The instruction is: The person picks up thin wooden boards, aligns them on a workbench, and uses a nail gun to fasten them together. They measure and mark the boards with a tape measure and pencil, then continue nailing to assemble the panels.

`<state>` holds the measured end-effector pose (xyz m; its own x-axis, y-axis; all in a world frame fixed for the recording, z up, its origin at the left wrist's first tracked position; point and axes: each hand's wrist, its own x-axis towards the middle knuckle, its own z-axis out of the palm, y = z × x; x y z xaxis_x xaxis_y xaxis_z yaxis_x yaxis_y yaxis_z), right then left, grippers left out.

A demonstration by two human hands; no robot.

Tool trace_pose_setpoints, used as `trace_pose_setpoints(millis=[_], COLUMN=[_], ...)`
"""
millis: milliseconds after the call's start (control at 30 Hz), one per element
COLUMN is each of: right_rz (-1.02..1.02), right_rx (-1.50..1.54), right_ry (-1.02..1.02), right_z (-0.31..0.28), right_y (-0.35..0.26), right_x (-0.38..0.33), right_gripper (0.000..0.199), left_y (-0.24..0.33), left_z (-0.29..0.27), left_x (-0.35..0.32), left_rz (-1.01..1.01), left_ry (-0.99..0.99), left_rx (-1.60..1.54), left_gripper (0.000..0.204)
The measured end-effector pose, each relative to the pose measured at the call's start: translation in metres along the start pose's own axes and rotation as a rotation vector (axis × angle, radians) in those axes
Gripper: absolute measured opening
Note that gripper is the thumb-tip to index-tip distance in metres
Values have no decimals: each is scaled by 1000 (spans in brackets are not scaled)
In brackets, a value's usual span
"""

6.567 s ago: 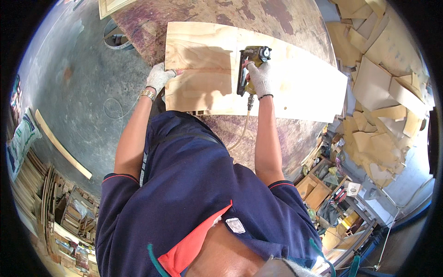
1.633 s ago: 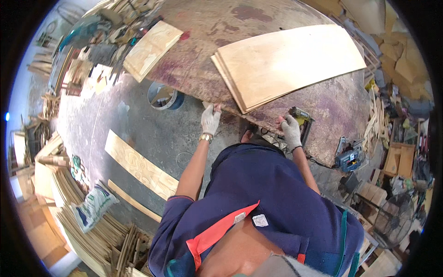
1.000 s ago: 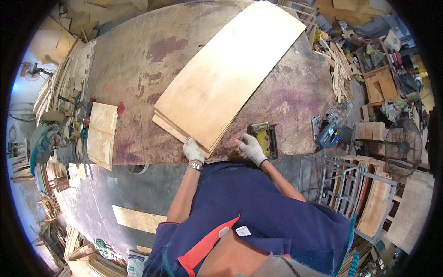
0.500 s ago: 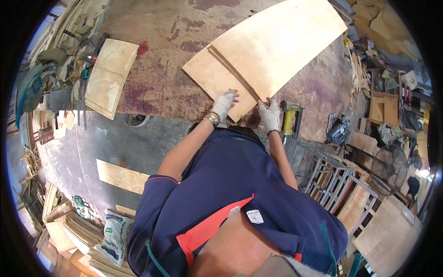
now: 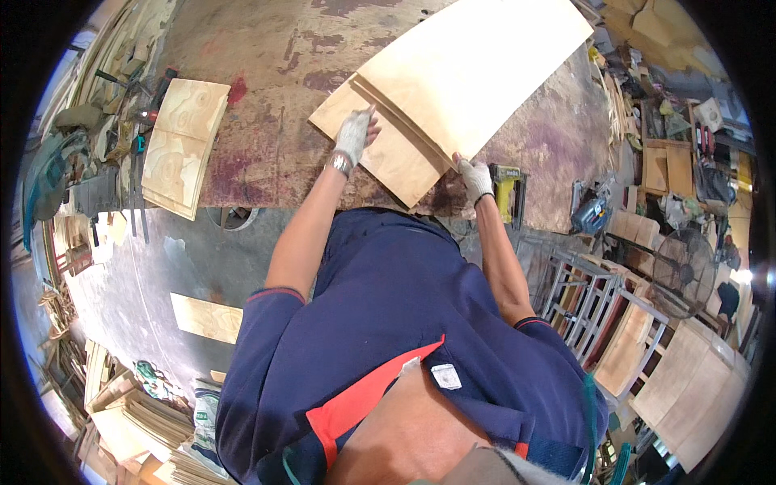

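Observation:
A long tapering plywood panel (image 5: 493,69) lies on the worktable, its near end toward me. Across it runs a narrow wooden strip (image 5: 404,120). My right hand (image 5: 475,178), in a whitish knit glove, is closed on the strip's near right end at the panel's edge, thumb on top. My left hand (image 5: 354,139), gloved too, lies over the panel's left edge, on the near side of the strip. Its fingers are bent but apart, and it holds nothing that I can see. Just right of my right hand a yellow-green and black nail gun (image 5: 507,194) stands on the table.
More plywood pieces (image 5: 184,137) lie stacked on the left of the scarred worktable (image 5: 267,113). Tools (image 5: 97,194) crowd the table's left end. At right are a blue tool (image 5: 594,214), a standing fan (image 5: 683,267) and a metal frame (image 5: 578,291). A board (image 5: 206,317) lies on the floor.
My left hand has moved away from me and to the left, along the panel's left edge. My right hand stays at the strip's end. Panel and strip have shifted slightly in the picture.

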<state>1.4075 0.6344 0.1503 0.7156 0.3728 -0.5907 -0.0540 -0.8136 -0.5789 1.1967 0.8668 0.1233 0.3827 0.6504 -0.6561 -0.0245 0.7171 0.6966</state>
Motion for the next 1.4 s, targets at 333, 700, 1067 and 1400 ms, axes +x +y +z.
trace_pose_setpoints(millis=[333, 700, 1067, 1400], right_rz=[-67, -282, -584, -533], right_rx=[120, -466, -682, -432], right_ry=[-86, -259, -384, 135], right_z=[10, 15, 47, 18], right_y=[-27, -12, 1, -8], right_x=[-86, -111, -89, -42], right_gripper=[56, 97, 114, 85], left_y=[24, 39, 42, 45], left_z=[28, -112, -111, -21], left_x=[-28, -42, 4, 51], left_rz=[199, 786, 762, 1010], left_ry=[-56, 486, 403, 573], left_rx=[243, 1378, 1239, 1622], left_gripper=[46, 69, 36, 54])
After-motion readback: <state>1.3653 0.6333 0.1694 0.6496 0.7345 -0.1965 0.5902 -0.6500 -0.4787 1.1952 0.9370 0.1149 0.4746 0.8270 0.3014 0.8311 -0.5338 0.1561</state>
